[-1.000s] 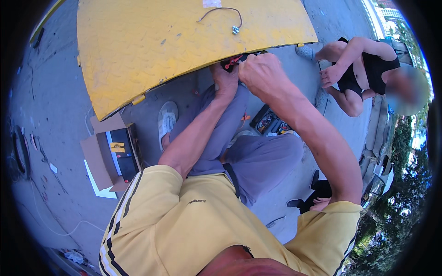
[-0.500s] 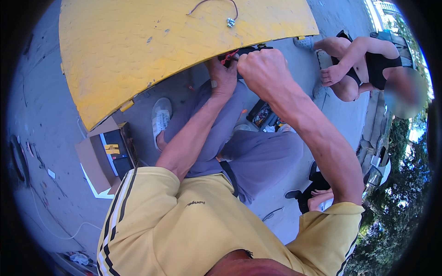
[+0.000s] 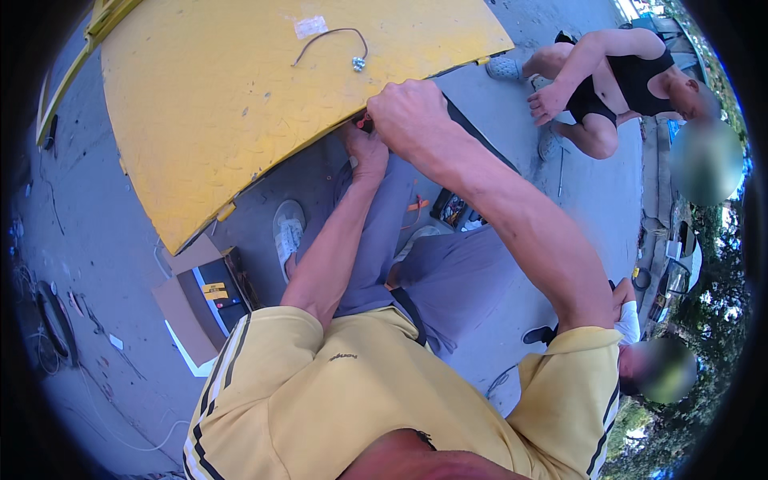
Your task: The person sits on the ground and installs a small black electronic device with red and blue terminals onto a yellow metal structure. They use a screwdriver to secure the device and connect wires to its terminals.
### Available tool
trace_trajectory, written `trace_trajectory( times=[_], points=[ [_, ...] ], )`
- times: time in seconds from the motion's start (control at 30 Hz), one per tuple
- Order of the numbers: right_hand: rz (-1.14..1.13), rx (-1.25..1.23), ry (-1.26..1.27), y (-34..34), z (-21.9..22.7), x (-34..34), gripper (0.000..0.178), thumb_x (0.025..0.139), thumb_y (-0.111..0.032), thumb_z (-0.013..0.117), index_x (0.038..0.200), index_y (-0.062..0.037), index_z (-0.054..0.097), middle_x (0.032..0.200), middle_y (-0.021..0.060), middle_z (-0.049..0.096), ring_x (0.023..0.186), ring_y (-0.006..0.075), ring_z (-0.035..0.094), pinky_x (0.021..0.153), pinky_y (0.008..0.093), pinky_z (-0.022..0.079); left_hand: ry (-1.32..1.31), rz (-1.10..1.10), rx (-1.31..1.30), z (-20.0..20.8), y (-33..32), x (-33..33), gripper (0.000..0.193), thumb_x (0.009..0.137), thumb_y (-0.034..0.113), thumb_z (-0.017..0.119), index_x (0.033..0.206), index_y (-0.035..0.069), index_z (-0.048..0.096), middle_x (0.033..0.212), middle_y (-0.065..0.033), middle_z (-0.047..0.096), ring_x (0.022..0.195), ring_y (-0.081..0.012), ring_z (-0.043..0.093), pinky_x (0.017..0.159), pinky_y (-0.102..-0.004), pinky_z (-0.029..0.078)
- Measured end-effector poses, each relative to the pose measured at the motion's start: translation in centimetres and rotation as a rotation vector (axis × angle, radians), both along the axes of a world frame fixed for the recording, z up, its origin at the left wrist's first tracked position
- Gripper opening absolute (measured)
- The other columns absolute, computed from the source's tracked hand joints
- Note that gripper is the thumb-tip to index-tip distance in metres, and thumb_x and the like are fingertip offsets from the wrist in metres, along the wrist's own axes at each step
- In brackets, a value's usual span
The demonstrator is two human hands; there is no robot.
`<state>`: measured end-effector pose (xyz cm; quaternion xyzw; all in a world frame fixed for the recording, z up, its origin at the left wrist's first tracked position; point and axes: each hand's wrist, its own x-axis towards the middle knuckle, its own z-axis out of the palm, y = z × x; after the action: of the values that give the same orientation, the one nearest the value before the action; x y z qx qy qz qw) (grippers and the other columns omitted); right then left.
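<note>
"How's the light?"

"Bright daylight; the plate (image 3: 296, 104) is lit evenly, with shadow under its edge, and the ground (image 3: 592, 192) looks bluish."

"Glare?"

"Blown-out white among the trees (image 3: 720, 344)."

"Sharpness?"

"Shirt (image 3: 344, 400) fairly crisp; two round patches (image 3: 706, 164) at right are smeared. Fisheye bends straight lines, and black fills the corners."

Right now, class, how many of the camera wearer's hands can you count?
2: the left hand, partly hidden, at the near edge of the yellow plate, and the right hand to its right.
</note>
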<state>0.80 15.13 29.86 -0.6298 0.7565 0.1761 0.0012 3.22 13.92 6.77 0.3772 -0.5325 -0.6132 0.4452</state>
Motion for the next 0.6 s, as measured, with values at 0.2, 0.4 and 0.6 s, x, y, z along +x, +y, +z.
trace_trajectory(
  times=[0.2, 0.4, 0.6],
  points=[
    [-0.136, -0.154, -0.037, 5.4, 3.2, -1.9, 0.021, 0.091, -0.027, 0.069, 0.088, -0.0083, 0.078, 0.09, 0.0164, 0.077, 0.083, 0.0328, 0.076, 0.069, 0.0448, 0.059, -0.085, 0.026, -0.038, 1.7, -0.6, 1.8, 0.045, 0.085, 0.011, 0.084, 0.123, -0.003, 0.064, 0.113, -0.0116, 0.07, 0.105, -0.0221, 0.064, 0.099, -0.0363, 0.049],
    [-0.776, -0.672, -0.808, 14.5, -4.6, -5.4, 0.036, 0.099, -0.034, 0.066, 0.106, 0.0008, 0.068, 0.08, 0.0151, 0.07, 0.075, 0.0318, 0.068, 0.07, 0.0434, 0.051, 0.148, -0.093, 0.056, 2.4, 0.5, 3.3, 0.052, 0.089, 0.008, 0.08, 0.134, -0.004, 0.057, 0.128, -0.0134, 0.065, 0.116, -0.0222, 0.061, 0.105, -0.035, 0.046],
    [-0.997, -0.942, -1.014, 15.0, -17.4, -5.5, 0.035, 0.099, -0.029, 0.066, 0.114, 0.002, 0.066, 0.099, 0.0217, 0.071, 0.099, 0.038, 0.068, 0.089, 0.0459, 0.051, 0.338, -0.217, 0.166, 1.1, 0.2, 5.6, 0.041, 0.101, 0.006, 0.061, 0.141, -0.002, 0.054, 0.135, -0.0095, 0.062, 0.121, -0.0195, 0.06, 0.104, -0.0314, 0.047]
  ],
)
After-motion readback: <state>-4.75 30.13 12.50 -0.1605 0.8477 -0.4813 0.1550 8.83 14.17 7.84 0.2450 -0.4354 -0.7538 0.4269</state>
